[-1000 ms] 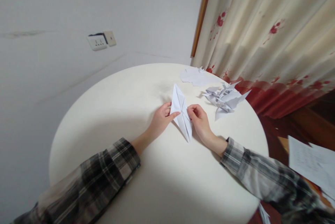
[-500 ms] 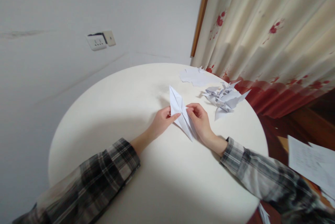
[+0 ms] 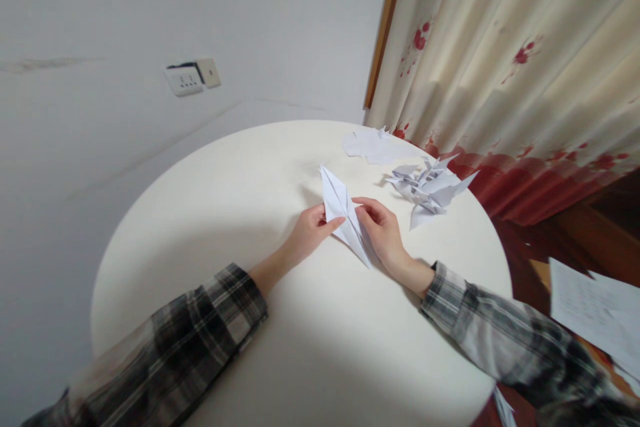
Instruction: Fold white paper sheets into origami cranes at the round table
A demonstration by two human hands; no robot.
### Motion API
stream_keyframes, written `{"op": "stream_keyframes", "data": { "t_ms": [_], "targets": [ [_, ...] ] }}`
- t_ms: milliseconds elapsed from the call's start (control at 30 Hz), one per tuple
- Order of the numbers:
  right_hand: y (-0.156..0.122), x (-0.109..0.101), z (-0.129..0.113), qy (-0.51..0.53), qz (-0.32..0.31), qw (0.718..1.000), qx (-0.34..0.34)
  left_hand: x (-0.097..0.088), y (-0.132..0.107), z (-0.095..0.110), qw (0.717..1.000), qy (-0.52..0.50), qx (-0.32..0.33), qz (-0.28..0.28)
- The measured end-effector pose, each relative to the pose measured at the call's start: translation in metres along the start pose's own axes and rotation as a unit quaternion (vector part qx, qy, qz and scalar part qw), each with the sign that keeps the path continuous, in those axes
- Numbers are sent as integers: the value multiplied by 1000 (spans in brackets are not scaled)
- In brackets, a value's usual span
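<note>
A white paper folded into a long, pointed diamond (image 3: 342,208) is held just above the round white table (image 3: 210,214). My left hand (image 3: 309,232) pinches its left edge with thumb and fingers. My right hand (image 3: 383,232) grips its right side, fingers curled over the fold. The paper's upper tip points away from me and to the left, and its lower tip sits near my right wrist. Both arms wear plaid sleeves.
A pile of folded white paper figures (image 3: 429,188) lies to the right of my hands. Flat torn paper pieces (image 3: 373,146) lie at the table's far edge. A flowered curtain (image 3: 500,60) hangs at the right. Printed sheets (image 3: 595,310) lie off the table, lower right.
The folded paper has turned a little, its upper tip swinging to the left. My right hand has shifted slightly up along the paper's right side.
</note>
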State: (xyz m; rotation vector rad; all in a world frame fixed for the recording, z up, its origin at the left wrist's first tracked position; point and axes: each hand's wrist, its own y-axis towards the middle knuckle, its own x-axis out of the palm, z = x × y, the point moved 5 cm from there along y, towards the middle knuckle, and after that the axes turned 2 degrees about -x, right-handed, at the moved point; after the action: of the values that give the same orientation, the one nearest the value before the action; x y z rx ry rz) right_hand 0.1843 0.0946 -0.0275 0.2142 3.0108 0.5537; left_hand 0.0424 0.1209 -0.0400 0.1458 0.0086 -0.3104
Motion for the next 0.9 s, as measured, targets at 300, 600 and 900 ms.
{"op": "stream_keyframes", "data": {
  "t_ms": [300, 600, 900],
  "targets": [
    [0, 1, 1, 4, -11, 1000, 17, 0, 0, 0, 1000, 9, 6, 2],
    [-3, 3, 1, -2, -3, 1000, 31, 1, 0, 3, 1000, 10, 12, -9],
    [-3, 4, -4, 7, -12, 1000, 6, -1, 1, -3, 1000, -3, 2, 4]
  ]
}}
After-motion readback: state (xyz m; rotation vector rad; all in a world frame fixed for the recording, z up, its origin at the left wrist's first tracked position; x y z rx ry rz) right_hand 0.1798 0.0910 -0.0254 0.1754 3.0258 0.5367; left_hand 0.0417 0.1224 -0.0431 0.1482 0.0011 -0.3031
